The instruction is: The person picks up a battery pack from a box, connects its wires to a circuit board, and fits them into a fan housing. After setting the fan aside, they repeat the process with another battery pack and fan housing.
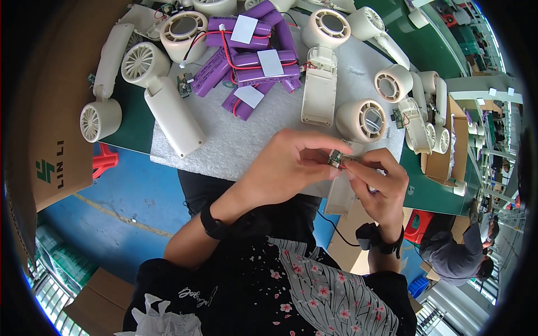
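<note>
Between thumb and fingers, my left hand (283,168) pinches a small green circuit board (335,158). My right hand (382,187) is closed at the board's right edge, its thumb and forefinger pressed together. A bit of red shows there, but what those fingertips hold is too small to make out. Just below both hands lies a cream handheld fan (361,120) with a round ring-shaped head; its handle (338,196) points toward me and is partly covered by my fingers. Beyond my hands, another cream fan (319,92) lies with its handle shell opened and wires at its neck.
Purple battery packs (263,73) with red wires and white pads are heaped on the white foam sheet (224,151). More fans (168,106) lie left and right on the green table (131,123). A cardboard box (56,112) stands left, another (457,151) right. A person (457,252) is at far right.
</note>
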A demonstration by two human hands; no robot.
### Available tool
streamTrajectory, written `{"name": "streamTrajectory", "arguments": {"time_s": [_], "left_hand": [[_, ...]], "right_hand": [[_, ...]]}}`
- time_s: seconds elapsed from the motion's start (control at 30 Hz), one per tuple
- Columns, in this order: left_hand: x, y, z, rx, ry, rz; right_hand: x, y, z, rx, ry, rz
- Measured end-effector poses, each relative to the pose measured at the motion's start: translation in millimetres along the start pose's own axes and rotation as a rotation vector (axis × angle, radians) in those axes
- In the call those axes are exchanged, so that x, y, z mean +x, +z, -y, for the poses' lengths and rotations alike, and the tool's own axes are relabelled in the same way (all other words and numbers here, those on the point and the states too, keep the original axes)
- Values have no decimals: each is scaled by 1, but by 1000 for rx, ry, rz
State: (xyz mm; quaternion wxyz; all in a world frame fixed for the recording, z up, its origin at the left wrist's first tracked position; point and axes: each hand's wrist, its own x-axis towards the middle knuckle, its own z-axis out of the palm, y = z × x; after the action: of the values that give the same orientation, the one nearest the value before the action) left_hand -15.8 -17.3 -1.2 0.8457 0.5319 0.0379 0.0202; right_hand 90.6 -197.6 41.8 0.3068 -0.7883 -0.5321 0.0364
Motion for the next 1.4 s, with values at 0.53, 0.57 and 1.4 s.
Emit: {"name": "streamTrajectory", "arguments": {"time_s": [0.53, 0.57, 1.4], "left_hand": [[9, 5, -5, 523, 350, -65], [8, 6, -3, 521, 349, -65], [5, 2, 7, 642, 511, -220]], "right_hand": [[-8, 11, 4, 153, 306, -127], [-8, 12, 6, 152, 307, -125], [7, 18, 20, -121, 136, -182]]}}
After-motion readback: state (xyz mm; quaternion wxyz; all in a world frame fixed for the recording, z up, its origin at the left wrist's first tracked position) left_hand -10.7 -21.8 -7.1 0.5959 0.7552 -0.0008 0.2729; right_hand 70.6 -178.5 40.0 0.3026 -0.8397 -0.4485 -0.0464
